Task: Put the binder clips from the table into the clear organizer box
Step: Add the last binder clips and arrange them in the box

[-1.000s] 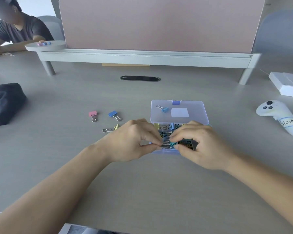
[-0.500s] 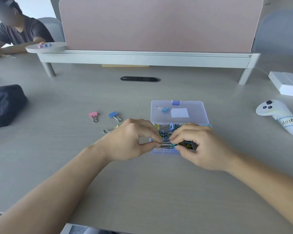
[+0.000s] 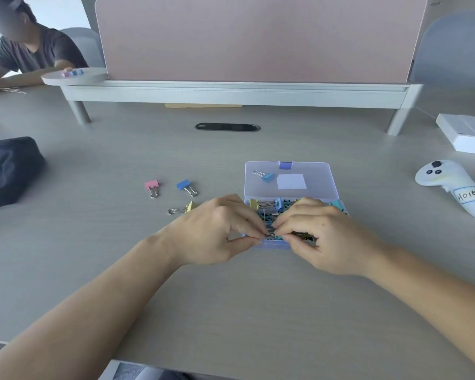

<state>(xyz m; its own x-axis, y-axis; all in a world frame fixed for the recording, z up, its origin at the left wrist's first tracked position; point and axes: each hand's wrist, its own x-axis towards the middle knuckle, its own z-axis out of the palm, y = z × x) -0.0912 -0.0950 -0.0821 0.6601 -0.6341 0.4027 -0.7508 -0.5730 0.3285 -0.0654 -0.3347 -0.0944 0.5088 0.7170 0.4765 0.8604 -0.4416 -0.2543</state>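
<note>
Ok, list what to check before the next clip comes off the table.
1. Lid open behind the organizer box: ok.
2. Hands free: not ok. The left hand and right hand both pinch a teal clip at the box's front edge.
3. Teal clip seated in its compartment: cannot tell, as fingers hide it.
4. Table clips reachable: ok. The pink clip, blue clip and yellow clip lie left of the box.
5. All boxed clips in compartments: not ok. A light blue clip lies on the lid.
</note>
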